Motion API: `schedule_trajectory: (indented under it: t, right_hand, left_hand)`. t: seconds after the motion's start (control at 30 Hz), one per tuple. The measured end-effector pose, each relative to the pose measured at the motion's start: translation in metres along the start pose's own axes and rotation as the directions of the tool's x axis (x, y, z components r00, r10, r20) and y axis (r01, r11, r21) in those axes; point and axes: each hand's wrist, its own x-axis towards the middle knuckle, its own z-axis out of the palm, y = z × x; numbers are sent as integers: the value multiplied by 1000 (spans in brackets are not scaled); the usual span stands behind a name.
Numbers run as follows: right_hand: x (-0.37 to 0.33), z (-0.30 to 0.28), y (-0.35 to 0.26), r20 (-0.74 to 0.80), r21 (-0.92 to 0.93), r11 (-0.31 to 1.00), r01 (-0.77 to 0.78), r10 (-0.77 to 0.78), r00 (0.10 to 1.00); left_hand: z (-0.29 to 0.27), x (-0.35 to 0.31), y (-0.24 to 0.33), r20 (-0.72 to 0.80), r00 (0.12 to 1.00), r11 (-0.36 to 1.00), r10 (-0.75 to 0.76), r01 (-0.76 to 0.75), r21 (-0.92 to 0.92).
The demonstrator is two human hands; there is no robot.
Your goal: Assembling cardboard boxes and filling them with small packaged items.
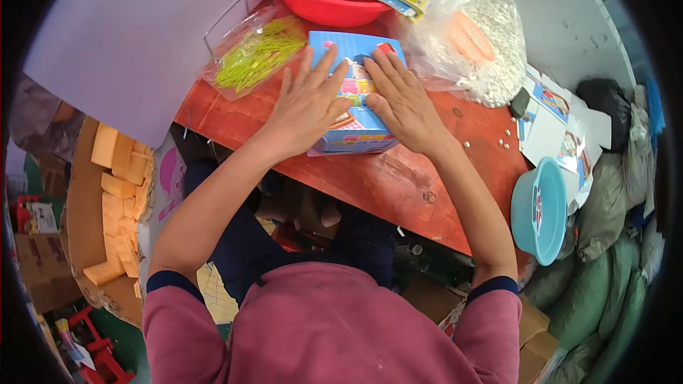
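A light blue printed cardboard box [356, 128] lies on the red-brown table [398, 185] in front of me. My left hand [307, 103] rests flat on its left half, fingers spread and pointing away from me. My right hand [402, 99] lies flat on its right half, fingers together. Both palms press down on the box's top face; neither hand grips anything.
A clear bag of yellow-green sticks [256, 53] lies left of the box. A red basin [320, 3] with printed cards stands behind it, beside a large bag of white pellets [473, 43]. A light blue bowl [541, 210] and printed sheets [555, 128] sit at right. A carton of orange blocks [117, 203] stands at left.
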Motion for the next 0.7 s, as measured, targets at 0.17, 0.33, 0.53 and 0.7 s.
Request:
schedule_trajectory:
  t: [0.17, 0.33, 0.53, 0.7]
  right_hand:
    - [-10, 25, 16, -392, 462, 869, -177, 379, 838]
    - [-21, 28, 15, 533, 819, -477, -317, 432, 727]
    - [-74, 51, -7, 185, 982, -57, -181, 499, 847]
    - [-178, 18, -49, -34, 995, -45, 89, 679, 734]
  left_hand:
    - [23, 6, 5, -113, 958, 775, -265, 142, -616]
    - [35, -2, -3, 353, 839, -84, -414, 351, -933]
    - [27, -19, -12, 350, 847, 48, -400, 401, -915]
    - [47, -43, 55, 371, 911, 61, -183, 387, -920]
